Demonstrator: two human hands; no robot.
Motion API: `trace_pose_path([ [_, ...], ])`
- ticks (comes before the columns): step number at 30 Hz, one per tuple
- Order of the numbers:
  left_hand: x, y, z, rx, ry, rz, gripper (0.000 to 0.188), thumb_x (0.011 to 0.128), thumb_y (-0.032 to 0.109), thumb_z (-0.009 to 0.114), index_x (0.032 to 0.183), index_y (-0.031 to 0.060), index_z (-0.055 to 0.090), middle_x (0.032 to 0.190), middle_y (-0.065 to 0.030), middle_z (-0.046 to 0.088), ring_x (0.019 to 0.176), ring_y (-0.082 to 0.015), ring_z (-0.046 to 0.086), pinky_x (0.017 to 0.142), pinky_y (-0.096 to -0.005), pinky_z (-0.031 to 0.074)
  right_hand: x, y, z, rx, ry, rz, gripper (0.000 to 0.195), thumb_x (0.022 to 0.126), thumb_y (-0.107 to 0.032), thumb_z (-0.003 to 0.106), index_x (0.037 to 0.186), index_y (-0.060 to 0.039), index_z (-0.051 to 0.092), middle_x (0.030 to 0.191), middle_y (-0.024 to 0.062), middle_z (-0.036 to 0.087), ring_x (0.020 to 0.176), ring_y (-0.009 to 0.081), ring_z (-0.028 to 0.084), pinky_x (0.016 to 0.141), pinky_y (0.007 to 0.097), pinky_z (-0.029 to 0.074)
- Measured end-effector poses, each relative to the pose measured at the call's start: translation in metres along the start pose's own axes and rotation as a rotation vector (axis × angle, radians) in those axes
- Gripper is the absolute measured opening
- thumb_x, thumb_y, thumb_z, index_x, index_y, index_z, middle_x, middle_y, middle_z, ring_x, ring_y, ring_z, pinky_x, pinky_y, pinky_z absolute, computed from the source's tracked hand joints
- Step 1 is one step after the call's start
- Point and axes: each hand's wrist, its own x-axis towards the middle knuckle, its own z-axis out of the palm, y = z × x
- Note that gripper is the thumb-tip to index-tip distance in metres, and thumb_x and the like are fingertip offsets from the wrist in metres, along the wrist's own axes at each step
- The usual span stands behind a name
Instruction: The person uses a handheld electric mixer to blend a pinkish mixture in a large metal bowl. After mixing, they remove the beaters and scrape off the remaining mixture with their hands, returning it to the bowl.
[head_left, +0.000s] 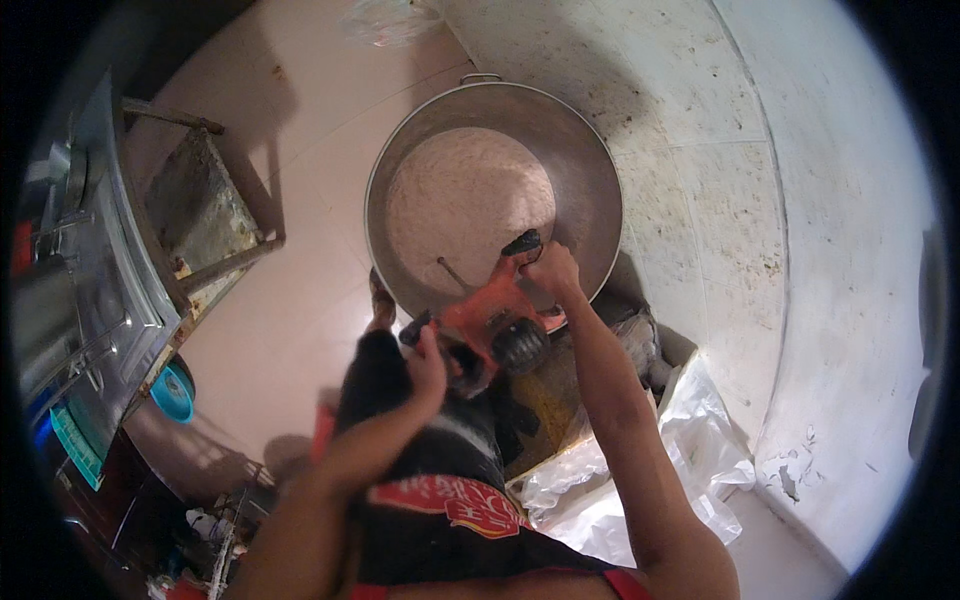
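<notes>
A wide round metal pan (589, 210) stands on the tiled floor before me, with a pale pinkish, grainy mixture (465, 195) filling its bottom. An orange-red handheld power mixer (487, 307) with black grips is held over the pan's near edge. My right hand (553, 271) is closed round its far handle, at the pan's right side. Around the nearer black grip, close to my body, is my left hand (427, 360). The mixer's metal shaft (452, 272) reaches over the mixture; its lower end is hard to make out.
A stained tiled wall (697, 195) rises right of the pan. Metal counter equipment (97, 247) and a rusty stand (202, 202) are at the left, with a blue basin (172, 394) below. White plastic sheeting (697, 435) and a cardboard box lie near my right arm.
</notes>
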Motion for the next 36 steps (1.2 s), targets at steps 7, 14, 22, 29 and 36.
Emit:
trace_pose_path([
  [7, 0.023, -0.024, -0.005, -0.218, 0.015, 0.068, 0.051, 0.105, 0.050, 0.053, 0.113, 0.0015, 0.067, 0.077, -0.0086, 0.067, 0.053, -0.0175, 0.062, 0.047, -0.0325, 0.049, 0.011, -0.020, 0.003, -0.018, 0.013, -0.074, 0.048, 0.066, -0.038, 0.080, 0.102, -0.0056, 0.078, 0.102, 0.0229, 0.075, 0.100, 0.0393, 0.073, 0.088, 0.0495, 0.057],
  [14, 0.027, -0.037, -0.015, -0.185, 0.012, 0.001, 0.055, 0.105, 0.051, 0.055, 0.117, -0.0011, 0.067, 0.085, -0.0119, 0.072, 0.069, -0.0204, 0.069, 0.063, -0.0339, 0.055, 0.015, -0.045, 0.002, -0.079, 0.007, -0.151, 0.050, 0.066, -0.041, 0.081, 0.101, -0.0043, 0.078, 0.103, 0.0237, 0.075, 0.100, 0.0393, 0.073, 0.088, 0.0482, 0.058],
  [22, 0.048, -0.054, -0.011, -0.101, 0.174, 0.157, 0.057, 0.105, 0.050, 0.054, 0.116, -0.0044, 0.070, 0.100, -0.0138, 0.074, 0.097, -0.0234, 0.069, 0.088, -0.0359, 0.052, 0.025, -0.049, 0.002, -0.064, 0.020, -0.197, 0.051, 0.067, -0.042, 0.080, 0.103, -0.0067, 0.077, 0.100, 0.0229, 0.075, 0.100, 0.0403, 0.072, 0.088, 0.0498, 0.058],
  [29, 0.032, -0.013, -0.003, 0.062, 0.250, 0.252, 0.066, 0.107, 0.056, 0.045, 0.108, -0.0061, 0.069, 0.091, -0.0119, 0.072, 0.088, -0.0213, 0.069, 0.078, -0.0347, 0.052, 0.029, -0.050, -0.003, -0.041, 0.050, -0.197, 0.047, 0.068, -0.040, 0.079, 0.102, -0.0070, 0.077, 0.101, 0.0233, 0.075, 0.100, 0.0406, 0.072, 0.086, 0.0496, 0.058],
  [36, 0.044, 0.003, 0.005, 0.111, 0.237, 0.182, 0.068, 0.107, 0.056, 0.046, 0.111, -0.0084, 0.069, 0.101, -0.0147, 0.073, 0.098, -0.0233, 0.068, 0.088, -0.0362, 0.051, 0.038, -0.045, -0.014, 0.033, 0.073, -0.208, 0.049, 0.069, -0.042, 0.079, 0.102, -0.0058, 0.077, 0.099, 0.0222, 0.075, 0.100, 0.0411, 0.072, 0.086, 0.0493, 0.058],
])
